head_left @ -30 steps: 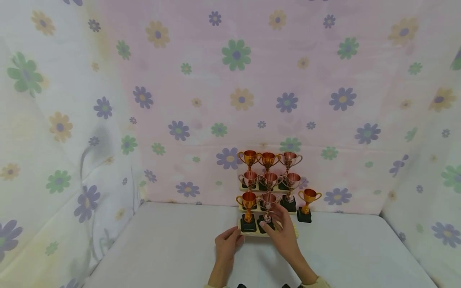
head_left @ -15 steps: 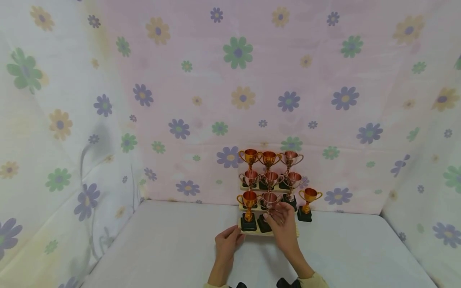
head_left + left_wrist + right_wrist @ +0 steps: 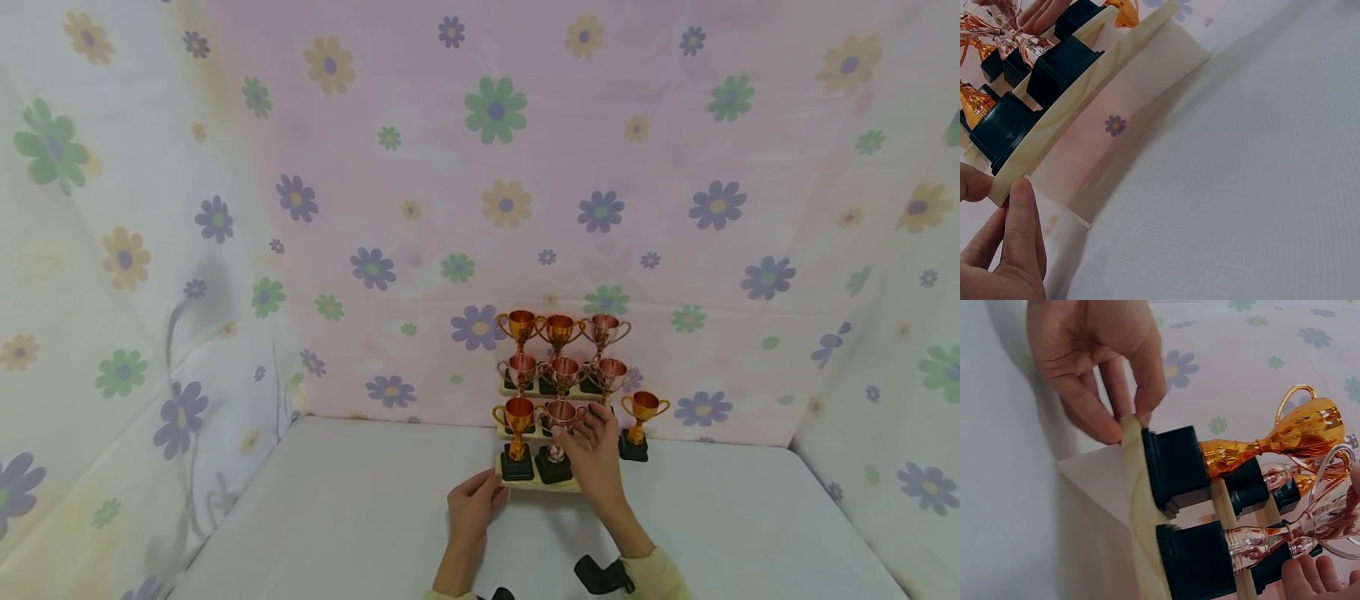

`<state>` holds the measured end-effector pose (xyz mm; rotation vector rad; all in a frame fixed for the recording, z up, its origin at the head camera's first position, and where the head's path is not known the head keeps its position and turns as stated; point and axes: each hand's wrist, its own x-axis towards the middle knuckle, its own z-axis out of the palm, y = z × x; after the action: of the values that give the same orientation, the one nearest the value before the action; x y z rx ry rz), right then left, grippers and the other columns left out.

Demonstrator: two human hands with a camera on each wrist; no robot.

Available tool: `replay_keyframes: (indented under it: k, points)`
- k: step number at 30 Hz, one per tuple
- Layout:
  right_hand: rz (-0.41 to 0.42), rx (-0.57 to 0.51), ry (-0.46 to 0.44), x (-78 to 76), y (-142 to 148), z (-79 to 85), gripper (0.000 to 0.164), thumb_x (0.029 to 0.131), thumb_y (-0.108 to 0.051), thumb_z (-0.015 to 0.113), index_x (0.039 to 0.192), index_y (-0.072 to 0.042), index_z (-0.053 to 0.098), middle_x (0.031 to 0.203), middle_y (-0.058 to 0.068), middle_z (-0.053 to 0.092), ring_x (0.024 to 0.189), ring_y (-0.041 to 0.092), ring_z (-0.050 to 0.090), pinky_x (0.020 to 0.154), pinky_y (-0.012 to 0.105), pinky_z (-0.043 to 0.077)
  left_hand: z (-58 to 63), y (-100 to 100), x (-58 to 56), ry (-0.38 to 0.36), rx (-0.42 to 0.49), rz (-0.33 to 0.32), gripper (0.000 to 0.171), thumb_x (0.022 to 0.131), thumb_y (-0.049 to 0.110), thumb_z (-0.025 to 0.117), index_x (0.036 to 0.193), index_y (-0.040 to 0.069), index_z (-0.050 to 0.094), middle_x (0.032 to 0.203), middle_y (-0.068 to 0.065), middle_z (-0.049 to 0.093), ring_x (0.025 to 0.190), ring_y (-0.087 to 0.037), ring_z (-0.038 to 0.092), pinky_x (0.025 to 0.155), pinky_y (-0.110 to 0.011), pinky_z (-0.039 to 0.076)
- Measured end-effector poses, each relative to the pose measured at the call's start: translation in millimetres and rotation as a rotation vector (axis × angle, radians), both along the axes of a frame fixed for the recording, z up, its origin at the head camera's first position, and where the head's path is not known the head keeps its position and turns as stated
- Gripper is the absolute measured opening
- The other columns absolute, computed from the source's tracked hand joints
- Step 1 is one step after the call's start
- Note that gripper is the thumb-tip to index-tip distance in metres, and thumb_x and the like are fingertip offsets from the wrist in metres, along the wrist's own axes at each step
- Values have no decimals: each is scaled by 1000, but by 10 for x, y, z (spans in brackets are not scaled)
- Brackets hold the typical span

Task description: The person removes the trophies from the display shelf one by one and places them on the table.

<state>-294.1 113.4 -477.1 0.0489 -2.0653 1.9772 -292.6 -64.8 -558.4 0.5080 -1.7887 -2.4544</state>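
Observation:
A three-tier stand with pale wooden shelves carries small trophies on black bases. My left hand pinches the left corner of the lowest shelf, thumb above and fingers below. On that shelf, a gold trophy stands at the left. Beside it is a rose-gold trophy, its black base at the shelf. My right hand holds this rose-gold trophy around its cup, thumb on one side and curled fingers on the other. The palm hides the shelf's right end.
Rose-gold trophies fill the middle tier; two gold ones and a rose-gold one top the stand. A separate gold trophy stands to its right, near the flowered backdrop. White cloth covers the table.
My right hand has moved up the rose-gold trophy from near its base to its cup, uncovering the base. My left hand keeps its grip on the shelf corner.

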Motion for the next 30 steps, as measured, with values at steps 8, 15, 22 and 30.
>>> replay_keyframes:
  k: [8, 15, 22, 30]
  points:
    - [64, -9, -29, -114, 53, 65, 77, 95, -16, 73, 154, -6, 26, 135, 16, 51, 131, 29, 51, 95, 18, 53, 0, 2, 12, 22, 11, -16, 34, 96, 6, 66, 124, -14, 63, 116, -22, 68, 87, -13, 69, 80, -27, 63]
    - [83, 24, -5, -132, 98, 110, 60, 89, -10, 79, 142, -7, 52, 131, 18, 63, 111, 19, 62, 85, 15, 57, 17, -2, 19, -10, 7, -8, 34, 96, 7, 67, 124, -13, 63, 119, -24, 67, 89, -15, 69, 82, -29, 63]
    - [23, 84, 90, -87, 120, 59, 50, 80, -12, 88, 126, -7, 68, 119, 14, 67, 92, 15, 62, 80, 17, 59, 2, -14, 14, 8, 6, -12, 35, 96, 7, 67, 124, -14, 62, 117, -25, 67, 88, -14, 69, 81, -28, 64]
    - [-8, 85, 214, 19, 170, -29, 50, 73, -4, 91, 118, -2, 70, 106, 11, 68, 84, 14, 62, 78, 19, 61, 10, 13, 33, -7, -2, 1, 36, 97, 9, 66, 125, -13, 62, 119, -25, 66, 91, -16, 69, 82, -29, 63]
